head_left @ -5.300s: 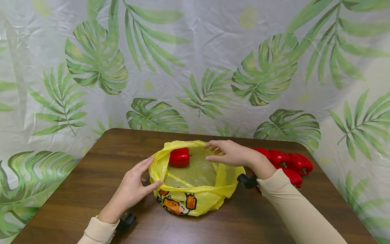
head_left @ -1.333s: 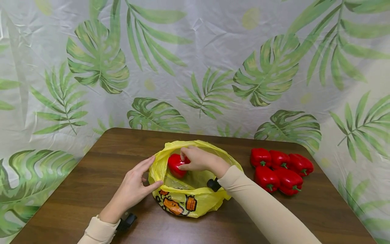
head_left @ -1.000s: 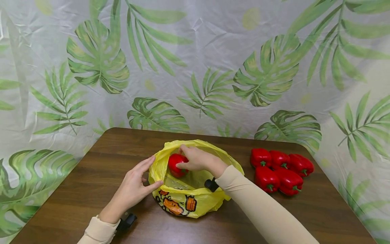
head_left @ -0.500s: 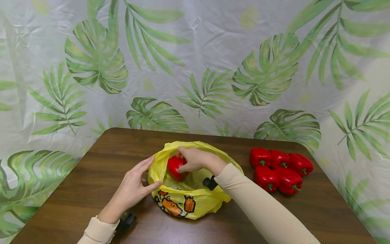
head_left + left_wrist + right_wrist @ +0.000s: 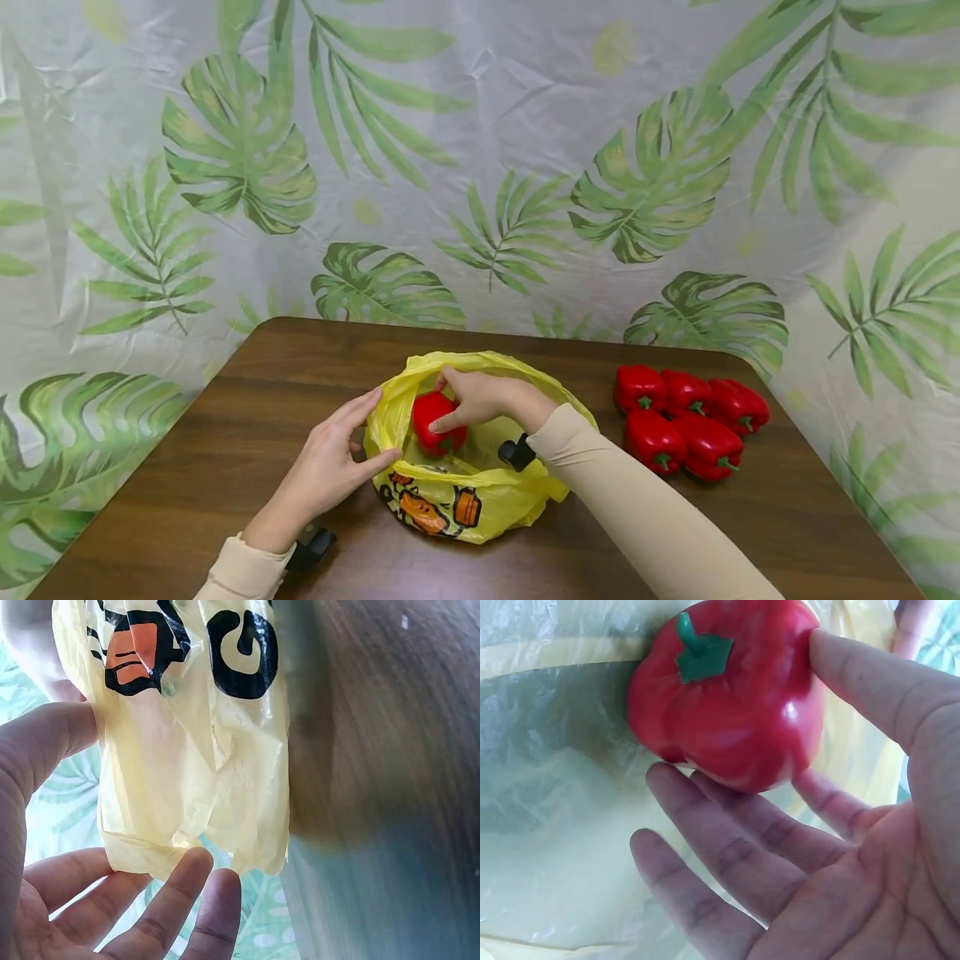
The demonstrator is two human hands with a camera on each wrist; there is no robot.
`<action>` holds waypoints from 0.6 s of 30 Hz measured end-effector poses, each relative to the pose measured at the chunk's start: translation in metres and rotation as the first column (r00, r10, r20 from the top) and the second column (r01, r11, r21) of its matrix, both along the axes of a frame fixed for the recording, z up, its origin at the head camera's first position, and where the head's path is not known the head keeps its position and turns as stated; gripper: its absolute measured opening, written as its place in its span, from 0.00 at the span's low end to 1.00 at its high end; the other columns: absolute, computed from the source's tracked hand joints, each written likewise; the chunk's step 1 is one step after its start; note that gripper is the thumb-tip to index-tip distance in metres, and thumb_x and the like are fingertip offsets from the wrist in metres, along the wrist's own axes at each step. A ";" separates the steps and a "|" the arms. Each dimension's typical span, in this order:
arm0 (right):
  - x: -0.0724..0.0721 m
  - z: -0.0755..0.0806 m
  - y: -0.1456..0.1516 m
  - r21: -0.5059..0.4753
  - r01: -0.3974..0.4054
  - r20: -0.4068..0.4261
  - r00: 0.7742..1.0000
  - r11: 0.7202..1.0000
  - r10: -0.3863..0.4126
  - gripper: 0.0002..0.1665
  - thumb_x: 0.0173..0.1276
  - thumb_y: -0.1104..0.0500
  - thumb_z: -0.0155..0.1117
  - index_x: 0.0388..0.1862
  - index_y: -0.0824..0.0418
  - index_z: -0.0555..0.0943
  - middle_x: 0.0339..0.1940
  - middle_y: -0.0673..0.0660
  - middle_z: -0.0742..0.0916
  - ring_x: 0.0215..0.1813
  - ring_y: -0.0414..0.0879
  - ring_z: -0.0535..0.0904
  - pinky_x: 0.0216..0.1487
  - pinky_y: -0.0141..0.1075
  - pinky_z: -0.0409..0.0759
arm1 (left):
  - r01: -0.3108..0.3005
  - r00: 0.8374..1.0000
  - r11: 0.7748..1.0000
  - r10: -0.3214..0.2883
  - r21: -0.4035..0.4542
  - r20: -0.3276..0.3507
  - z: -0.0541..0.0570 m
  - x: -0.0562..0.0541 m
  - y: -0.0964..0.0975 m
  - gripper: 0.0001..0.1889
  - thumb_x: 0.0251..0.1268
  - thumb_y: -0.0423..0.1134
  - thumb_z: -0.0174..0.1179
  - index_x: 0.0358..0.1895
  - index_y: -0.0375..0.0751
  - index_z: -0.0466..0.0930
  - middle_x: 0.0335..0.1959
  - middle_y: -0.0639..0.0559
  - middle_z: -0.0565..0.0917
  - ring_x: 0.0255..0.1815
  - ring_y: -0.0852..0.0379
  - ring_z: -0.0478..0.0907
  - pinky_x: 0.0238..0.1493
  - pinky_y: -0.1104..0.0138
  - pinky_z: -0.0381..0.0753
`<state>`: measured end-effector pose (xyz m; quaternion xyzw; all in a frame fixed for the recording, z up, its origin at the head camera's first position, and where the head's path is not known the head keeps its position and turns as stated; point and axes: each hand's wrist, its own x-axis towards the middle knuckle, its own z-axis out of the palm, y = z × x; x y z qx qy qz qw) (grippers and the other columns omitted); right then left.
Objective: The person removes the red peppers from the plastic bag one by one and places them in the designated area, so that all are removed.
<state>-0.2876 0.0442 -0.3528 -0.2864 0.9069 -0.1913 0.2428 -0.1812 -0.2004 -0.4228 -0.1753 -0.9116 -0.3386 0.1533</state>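
Note:
A yellow plastic bag [image 5: 506,504] with an orange and black cartoon print stands with its mouth spread wide. Inside, near its left wall, is a red bell pepper [image 5: 432,419] with a green stem. My right hand [image 5: 483,397] reaches in and holds that pepper. The right wrist view shows the thumb [image 5: 870,686] on one side of it and fingertips against the other. At the bag's left rim, my left hand [image 5: 322,458] touches the plastic from outside, thumb and fingers spread. Its thumb lies at the rim's edge in the left wrist view.
Several more red bell peppers [image 5: 652,439] lie grouped on the brown wooden table [image 5: 195,450], to the right of the bag. A leaf-patterned curtain [image 5: 517,108] hangs behind the table. Black camera mounts [image 5: 311,550] sit at both wrists.
My right hand has gone from over the bag's right rim down inside and taken hold of the pepper. The pepper has turned, its stem now toward the front. My left hand has stayed put.

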 end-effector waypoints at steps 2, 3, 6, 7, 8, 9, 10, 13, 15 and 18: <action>0.000 -0.002 0.002 0.005 0.008 0.017 1.000 1.000 -0.008 0.41 0.74 0.41 0.73 0.75 0.60 0.69 0.64 0.62 0.86 0.64 0.54 0.84 0.66 0.47 0.82 | 0.004 1.000 1.000 -0.004 0.001 0.000 0.000 0.000 0.001 0.45 0.62 0.45 0.80 0.80 0.36 0.70 0.78 0.39 0.75 0.52 0.50 0.86 0.42 0.67 0.89; 0.000 -0.003 0.003 0.006 0.013 0.024 1.000 1.000 -0.013 0.43 0.74 0.41 0.72 0.77 0.59 0.68 0.65 0.63 0.86 0.65 0.54 0.83 0.68 0.48 0.81 | 0.006 1.000 1.000 -0.006 0.001 0.001 0.000 0.000 0.001 0.45 0.62 0.45 0.80 0.80 0.36 0.70 0.78 0.39 0.75 0.53 0.50 0.85 0.42 0.67 0.88; 0.000 -0.006 0.004 -0.004 0.024 0.052 0.998 1.000 -0.024 0.44 0.74 0.40 0.73 0.78 0.58 0.67 0.66 0.62 0.85 0.67 0.55 0.83 0.70 0.49 0.81 | 0.005 1.000 1.000 -0.005 0.000 0.006 -0.001 0.001 0.002 0.45 0.62 0.45 0.80 0.80 0.36 0.70 0.78 0.38 0.75 0.52 0.50 0.85 0.41 0.68 0.88; 0.000 -0.006 0.004 -0.009 0.026 0.059 0.998 1.000 -0.026 0.44 0.73 0.40 0.73 0.78 0.57 0.67 0.66 0.62 0.85 0.67 0.55 0.82 0.70 0.50 0.80 | 0.004 1.000 1.000 -0.004 -0.001 0.008 -0.001 0.001 0.002 0.45 0.62 0.45 0.80 0.80 0.36 0.70 0.78 0.38 0.75 0.52 0.50 0.85 0.41 0.68 0.88; 0.001 -0.007 0.004 -0.013 0.028 0.064 0.998 1.000 -0.028 0.44 0.73 0.39 0.73 0.78 0.56 0.67 0.66 0.62 0.85 0.67 0.55 0.82 0.70 0.49 0.80 | 0.004 1.000 1.000 -0.004 -0.002 0.009 -0.001 0.001 0.002 0.45 0.62 0.45 0.80 0.80 0.36 0.70 0.78 0.38 0.75 0.52 0.50 0.85 0.41 0.67 0.88; 0.001 -0.007 0.004 -0.018 0.028 0.067 0.997 0.999 -0.026 0.43 0.73 0.39 0.73 0.77 0.55 0.67 0.66 0.61 0.85 0.67 0.54 0.82 0.69 0.49 0.80 | 0.004 1.000 1.000 -0.004 -0.001 0.011 0.000 0.001 0.002 0.45 0.62 0.45 0.80 0.80 0.36 0.70 0.78 0.38 0.75 0.52 0.50 0.85 0.41 0.67 0.88; 0.001 -0.008 0.005 -0.022 0.025 0.067 0.997 0.999 -0.024 0.43 0.73 0.39 0.73 0.77 0.55 0.67 0.66 0.61 0.85 0.67 0.54 0.82 0.69 0.49 0.80 | 0.003 1.000 1.000 -0.002 -0.001 0.012 0.000 0.001 0.002 0.45 0.62 0.44 0.81 0.80 0.36 0.70 0.78 0.38 0.75 0.52 0.50 0.85 0.41 0.67 0.88; 0.000 -0.008 0.005 -0.033 0.022 0.070 0.997 0.999 -0.020 0.42 0.73 0.38 0.72 0.76 0.54 0.66 0.66 0.62 0.84 0.67 0.55 0.82 0.69 0.49 0.80 | -0.002 1.000 1.000 0.002 -0.002 0.015 0.000 0.001 0.002 0.45 0.61 0.44 0.81 0.80 0.36 0.70 0.78 0.38 0.75 0.53 0.49 0.85 0.41 0.67 0.89; 0.000 -0.008 0.005 -0.039 0.025 0.078 0.997 0.999 -0.022 0.42 0.73 0.39 0.72 0.76 0.54 0.66 0.65 0.62 0.84 0.66 0.55 0.82 0.68 0.49 0.81 | -0.002 1.000 1.000 0.002 -0.001 0.017 0.000 0.001 0.002 0.45 0.61 0.44 0.81 0.80 0.35 0.70 0.78 0.37 0.75 0.54 0.48 0.85 0.41 0.67 0.89; 0.000 -0.009 0.005 -0.043 0.032 0.095 0.995 0.999 -0.028 0.42 0.73 0.39 0.72 0.75 0.54 0.65 0.66 0.62 0.84 0.67 0.55 0.82 0.69 0.49 0.80 | 0.000 1.000 1.000 0.000 0.001 0.022 0.000 0.000 0.002 0.45 0.61 0.44 0.81 0.80 0.35 0.70 0.78 0.37 0.75 0.55 0.48 0.85 0.41 0.67 0.88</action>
